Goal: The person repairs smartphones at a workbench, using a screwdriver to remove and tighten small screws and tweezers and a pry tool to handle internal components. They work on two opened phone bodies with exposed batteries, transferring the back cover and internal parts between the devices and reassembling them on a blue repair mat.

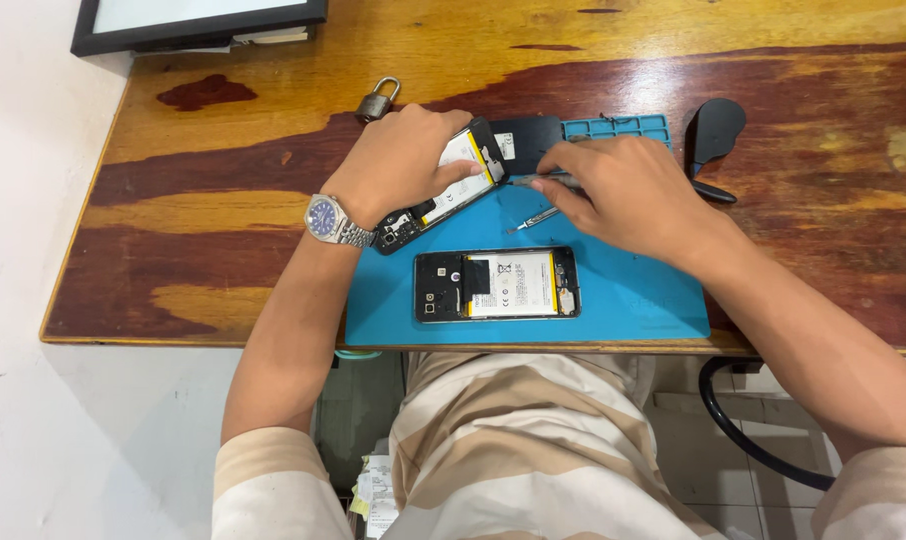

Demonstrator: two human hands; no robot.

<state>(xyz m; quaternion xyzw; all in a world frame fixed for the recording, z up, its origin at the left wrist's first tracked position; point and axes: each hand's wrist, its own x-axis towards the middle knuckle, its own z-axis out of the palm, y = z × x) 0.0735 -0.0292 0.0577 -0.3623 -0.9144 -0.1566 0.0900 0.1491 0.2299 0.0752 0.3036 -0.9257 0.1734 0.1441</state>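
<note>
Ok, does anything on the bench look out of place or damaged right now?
Nothing looks spilled or broken. Two opened phones show their batteries: one lies flat on the blue mat, at; the left hand holds the other askew. A padlock sits oddly among repair gear. The table has dark stains.

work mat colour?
Blue mat, clearest in the head view, under both opened phones.
</note>
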